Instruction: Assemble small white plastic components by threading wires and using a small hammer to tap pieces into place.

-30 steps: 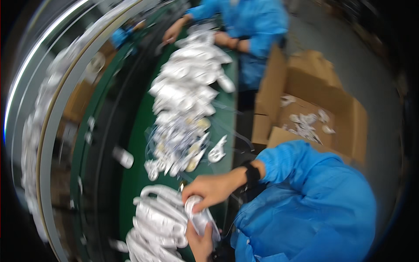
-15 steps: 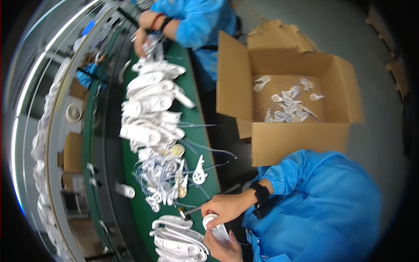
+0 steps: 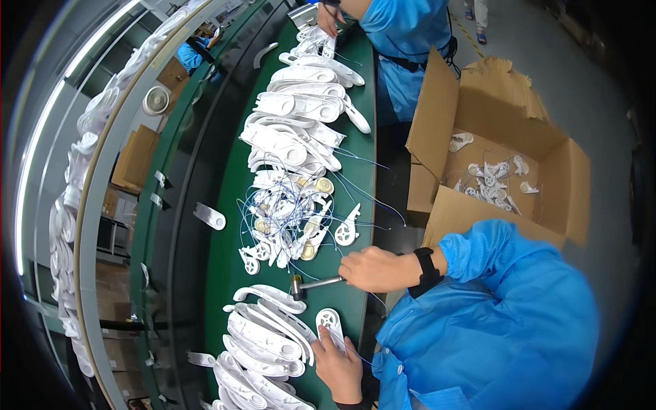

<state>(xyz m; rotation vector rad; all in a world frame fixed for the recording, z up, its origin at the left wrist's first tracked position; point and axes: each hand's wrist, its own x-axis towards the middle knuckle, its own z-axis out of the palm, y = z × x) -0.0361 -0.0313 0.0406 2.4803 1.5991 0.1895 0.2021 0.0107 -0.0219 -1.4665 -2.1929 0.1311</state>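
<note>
My right hand (image 3: 372, 268), with a black band on its wrist, grips the handle of a small hammer (image 3: 316, 283). The hammer's head hovers just above a stack of curved white plastic shells (image 3: 263, 331) on the green bench (image 3: 355, 191). My left hand (image 3: 338, 365) holds a white plastic part with a round wheel-like end (image 3: 329, 321) down on the bench, just below the hammer. A tangle of small white parts with blue wires (image 3: 287, 219) lies beyond the hammer.
More white shells (image 3: 301, 109) are piled farther along the bench, where another person in a blue coat (image 3: 403, 34) works. An open cardboard box (image 3: 499, 171) with several small white parts stands on the floor to my right. A conveyor (image 3: 184, 205) runs behind the bench.
The view has swung and steadied. My right hand has moved away from my left hand and now holds the hammer out over the bench; my left hand stays on the white part.
</note>
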